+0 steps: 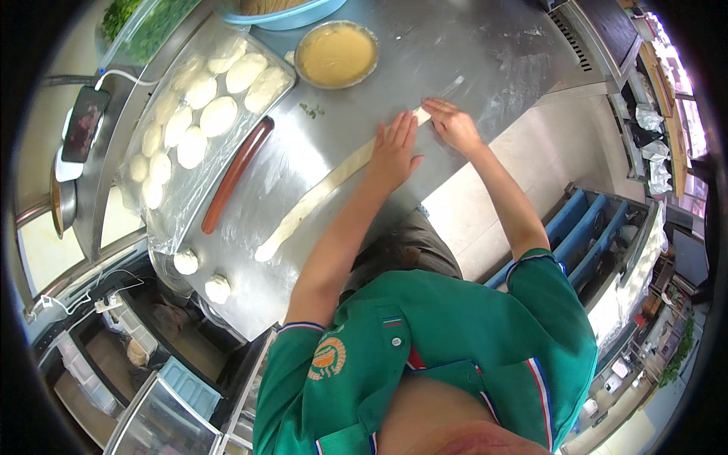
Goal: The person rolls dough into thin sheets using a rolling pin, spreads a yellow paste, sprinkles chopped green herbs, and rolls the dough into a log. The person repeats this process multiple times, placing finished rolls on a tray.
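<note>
A long, flat strip of pale dough (334, 180) lies diagonally across the steel table, its near end toward the lower left. My left hand (393, 152) rests on the strip's upper part, palm down with the fingers stretched out. Just right of it, my right hand (453, 127) has its fingers bent and closed at the strip's far end; the grip is partly hidden. A reddish-brown rolling pin (238, 176) lies left of the strip. Two small dough balls (186, 262) sit at the table's near left edge.
Plastic film covers a tray (289, 85) of several dough pieces (218, 116) at the left. Behind stand a bowl of yellowish paste (337, 54) and a blue basin (292, 17). Green bits (311, 111) lie on the table (485, 45). A phone (86, 123) stands far left.
</note>
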The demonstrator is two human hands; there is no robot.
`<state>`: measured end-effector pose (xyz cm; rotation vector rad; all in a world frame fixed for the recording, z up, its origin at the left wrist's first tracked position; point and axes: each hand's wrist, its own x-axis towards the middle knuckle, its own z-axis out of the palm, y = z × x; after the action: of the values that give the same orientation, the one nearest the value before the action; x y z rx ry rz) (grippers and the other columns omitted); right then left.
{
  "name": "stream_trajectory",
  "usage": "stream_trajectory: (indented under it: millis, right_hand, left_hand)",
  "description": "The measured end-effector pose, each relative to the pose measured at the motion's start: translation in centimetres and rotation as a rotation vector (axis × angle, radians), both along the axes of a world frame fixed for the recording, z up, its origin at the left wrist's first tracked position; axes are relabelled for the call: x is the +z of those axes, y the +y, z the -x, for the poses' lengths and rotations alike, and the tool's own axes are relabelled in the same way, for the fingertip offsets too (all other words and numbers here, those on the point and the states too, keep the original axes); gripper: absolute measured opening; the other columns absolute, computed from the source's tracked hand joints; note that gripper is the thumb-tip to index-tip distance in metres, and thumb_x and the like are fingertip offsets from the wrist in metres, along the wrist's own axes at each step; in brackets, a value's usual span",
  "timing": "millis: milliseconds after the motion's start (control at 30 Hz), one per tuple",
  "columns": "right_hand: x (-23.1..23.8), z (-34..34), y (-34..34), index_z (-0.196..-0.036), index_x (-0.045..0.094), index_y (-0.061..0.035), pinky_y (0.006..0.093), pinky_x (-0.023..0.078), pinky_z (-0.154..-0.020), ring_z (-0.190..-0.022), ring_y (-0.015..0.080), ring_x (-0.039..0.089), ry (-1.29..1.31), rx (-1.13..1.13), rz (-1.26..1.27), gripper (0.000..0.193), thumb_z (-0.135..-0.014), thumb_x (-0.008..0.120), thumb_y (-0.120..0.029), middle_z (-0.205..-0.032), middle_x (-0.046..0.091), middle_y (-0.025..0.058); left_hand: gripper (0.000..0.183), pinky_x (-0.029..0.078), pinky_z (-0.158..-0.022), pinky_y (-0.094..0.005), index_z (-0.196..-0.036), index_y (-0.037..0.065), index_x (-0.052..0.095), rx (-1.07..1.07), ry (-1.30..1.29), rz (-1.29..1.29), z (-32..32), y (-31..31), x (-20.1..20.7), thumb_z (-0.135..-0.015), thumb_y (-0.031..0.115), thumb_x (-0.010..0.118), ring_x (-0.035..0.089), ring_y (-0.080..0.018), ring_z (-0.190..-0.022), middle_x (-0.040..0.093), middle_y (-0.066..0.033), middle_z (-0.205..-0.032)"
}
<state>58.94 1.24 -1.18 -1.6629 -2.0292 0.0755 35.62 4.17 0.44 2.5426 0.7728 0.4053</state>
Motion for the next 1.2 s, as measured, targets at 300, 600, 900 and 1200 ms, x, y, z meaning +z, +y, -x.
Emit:
stream_trajectory:
  millis: [300, 600, 900, 1200]
  right_hand:
    - [-1.8, -0.9, 0.7, -0.094, 0.072, -0.0055, 0.0392, 0.057, -0.078, -0.093, 0.0294, 0.066, 0.169, 0.002, -0.127, 0.016, -0.078, 0.076, -0.004, -0.104, 0.070, 0.0078]
    - [3.8, -7.1, 7.8, -0.097, 0.077, -0.0078, 0.0406, 0.057, -0.075, -0.081, 0.0301, 0.068, -0.089, -0.345, -0.173, 0.011, -0.086, 0.074, -0.011, -0.097, 0.072, 0.0131]
    - [9.0, 15.9, 28.4, -0.093, 0.071, -0.0053, 0.0437, 0.056, -0.074, -0.084, 0.0331, 0.070, 0.189, 0.239, -0.041, 0.008, -0.091, 0.066, -0.012, -0.093, 0.070, 0.0149]
    - [2.5, 18.0, 36.9, -0.099, 0.072, -0.0048, 0.0487, 0.058, -0.084, -0.105, 0.0379, 0.071, -0.550, 0.230, 0.537, 0.017, -0.093, 0.057, -0.008, -0.108, 0.072, 0.0212]
  left_hand:
    - [0.099, 0.016, -0.123, -0.0634, -0.158, -0.004, 0.027, 0.037, 0.151, -0.067, -5.3, 0.0, -2.8, -0.091, 0.061, 0.061, 0.024, -0.0334, -0.155, 0.027, -0.0178, -0.166]
    - [0.083, 0.030, -0.119, -0.0537, -0.156, -0.003, 0.032, 0.521, -0.310, 0.273, -4.0, 2.1, -0.3, -0.093, 0.035, 0.071, 0.040, -0.0342, -0.144, 0.040, -0.0210, -0.155]
    - [0.088, 0.045, -0.107, -0.0387, -0.161, -0.005, 0.011, 0.801, -1.125, 0.835, 0.3, 12.9, -0.4, -0.095, 0.011, 0.067, 0.049, -0.0270, -0.133, 0.040, -0.0211, -0.155]
    - [0.047, 0.052, -0.096, -0.0449, -0.140, 0.000, 0.053, 0.809, -0.580, 0.338, 9.6, 5.7, 1.8, -0.095, 0.011, 0.064, 0.066, -0.0389, -0.106, 0.066, -0.0224, -0.121]
